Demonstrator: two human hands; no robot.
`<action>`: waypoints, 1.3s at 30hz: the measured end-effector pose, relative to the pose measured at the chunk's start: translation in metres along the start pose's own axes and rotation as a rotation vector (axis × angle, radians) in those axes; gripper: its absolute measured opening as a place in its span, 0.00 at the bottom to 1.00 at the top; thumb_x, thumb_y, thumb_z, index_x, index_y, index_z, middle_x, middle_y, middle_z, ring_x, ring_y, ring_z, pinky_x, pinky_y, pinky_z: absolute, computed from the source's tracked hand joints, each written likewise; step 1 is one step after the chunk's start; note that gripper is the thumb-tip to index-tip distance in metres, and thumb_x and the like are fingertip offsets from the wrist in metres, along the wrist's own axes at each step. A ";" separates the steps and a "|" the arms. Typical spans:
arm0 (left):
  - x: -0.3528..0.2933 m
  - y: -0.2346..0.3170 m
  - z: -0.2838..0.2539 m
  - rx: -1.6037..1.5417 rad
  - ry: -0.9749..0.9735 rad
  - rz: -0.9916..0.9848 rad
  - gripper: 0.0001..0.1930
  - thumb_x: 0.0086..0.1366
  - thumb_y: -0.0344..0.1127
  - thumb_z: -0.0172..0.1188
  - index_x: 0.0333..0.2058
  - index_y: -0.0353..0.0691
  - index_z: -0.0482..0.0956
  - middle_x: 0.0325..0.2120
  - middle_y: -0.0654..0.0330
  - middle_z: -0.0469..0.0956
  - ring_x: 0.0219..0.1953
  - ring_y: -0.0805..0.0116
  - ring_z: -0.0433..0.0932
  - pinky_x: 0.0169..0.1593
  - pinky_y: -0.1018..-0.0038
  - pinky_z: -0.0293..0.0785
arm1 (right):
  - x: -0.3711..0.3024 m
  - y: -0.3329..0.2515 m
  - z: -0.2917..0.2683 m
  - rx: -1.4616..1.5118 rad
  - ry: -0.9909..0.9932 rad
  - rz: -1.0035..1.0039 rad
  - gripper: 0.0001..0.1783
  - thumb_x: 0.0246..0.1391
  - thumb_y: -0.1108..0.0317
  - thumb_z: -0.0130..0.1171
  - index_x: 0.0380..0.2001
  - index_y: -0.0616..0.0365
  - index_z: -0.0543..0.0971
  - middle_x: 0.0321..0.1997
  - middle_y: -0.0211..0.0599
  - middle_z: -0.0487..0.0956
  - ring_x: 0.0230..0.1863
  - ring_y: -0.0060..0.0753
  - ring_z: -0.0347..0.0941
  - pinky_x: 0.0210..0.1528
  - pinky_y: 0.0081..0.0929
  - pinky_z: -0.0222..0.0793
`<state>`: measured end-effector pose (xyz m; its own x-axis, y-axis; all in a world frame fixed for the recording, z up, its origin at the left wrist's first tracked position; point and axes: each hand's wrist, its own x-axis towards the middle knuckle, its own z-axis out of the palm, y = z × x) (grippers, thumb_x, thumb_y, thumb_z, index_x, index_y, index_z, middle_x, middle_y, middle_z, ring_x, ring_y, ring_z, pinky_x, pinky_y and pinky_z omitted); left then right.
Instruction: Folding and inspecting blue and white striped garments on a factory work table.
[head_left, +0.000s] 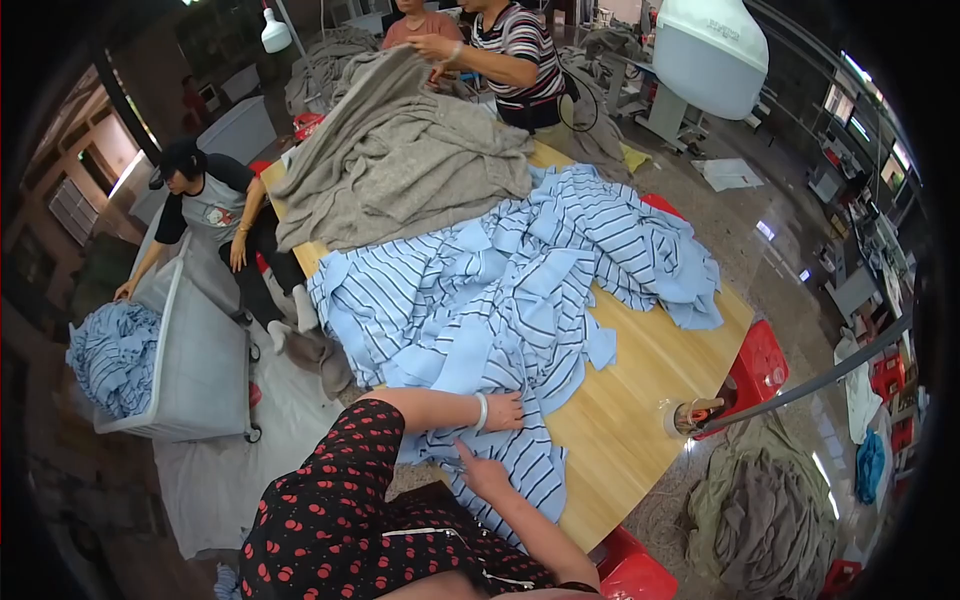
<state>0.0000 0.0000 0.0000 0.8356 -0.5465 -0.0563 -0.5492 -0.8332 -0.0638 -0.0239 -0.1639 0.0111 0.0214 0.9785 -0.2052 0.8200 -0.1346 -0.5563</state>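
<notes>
Spread along the near side of the table, a rumpled pile of light blue garments with dark stripes (440, 300) reaches over to the right. My left hand (500, 411), with a pale bracelet at the wrist, lies flat on the striped cloth. Just nearer to me, my right hand (484, 476) rests on a striped piece (535, 470) at the table's front edge. One finger of it stretches out to the left; its other fingers are partly hidden. Nothing shows held in either hand.
A big grey-brown cloth heap (400, 170) covers the table's (640, 390) far side, where a person (510, 60) lifts part of it. At left, a person (215, 200) reaches into a white wheeled bin (205, 350). Red stools (760, 365) and a holder with tools (690, 415) stand right.
</notes>
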 end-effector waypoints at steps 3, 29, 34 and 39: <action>0.005 0.001 0.002 0.062 0.115 0.011 0.05 0.49 0.37 0.47 0.24 0.44 0.70 0.21 0.62 0.69 0.30 0.66 0.69 0.48 0.61 0.56 | 0.013 0.018 0.020 -0.081 0.103 -0.058 0.25 0.39 0.68 0.49 0.46 0.50 0.63 0.18 0.42 0.74 0.20 0.45 0.71 0.21 0.39 0.66; 0.000 0.020 -0.188 -0.865 0.103 -0.287 0.16 0.45 0.30 0.48 0.37 0.39 0.70 0.21 0.54 0.73 0.29 0.54 0.72 0.36 0.68 0.66 | -0.145 -0.010 -0.265 0.345 0.645 0.183 0.12 0.39 0.83 0.45 0.31 0.62 0.71 0.29 0.31 0.72 0.32 0.21 0.66 0.37 0.16 0.61; 0.022 0.000 -0.158 -1.218 0.072 -0.380 0.15 0.50 0.29 0.43 0.38 0.35 0.67 0.30 0.51 0.71 0.35 0.62 0.70 0.39 0.72 0.65 | -0.135 0.046 -0.245 0.271 0.695 0.369 0.09 0.44 0.76 0.45 0.32 0.61 0.70 0.26 0.34 0.72 0.31 0.25 0.68 0.35 0.20 0.63; 0.020 0.011 -0.114 -1.346 -0.149 -0.596 0.11 0.49 0.31 0.45 0.32 0.34 0.71 0.27 0.54 0.73 0.30 0.64 0.69 0.35 0.73 0.64 | -0.131 0.068 -0.172 0.012 0.749 0.622 0.09 0.47 0.64 0.51 0.32 0.55 0.71 0.21 0.47 0.71 0.27 0.43 0.70 0.29 0.30 0.64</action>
<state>0.0115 -0.0297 0.1116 0.8741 -0.1593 -0.4589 0.3603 -0.4210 0.8324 0.1277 -0.2740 0.1388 0.8104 0.5777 0.0975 0.5333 -0.6588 -0.5306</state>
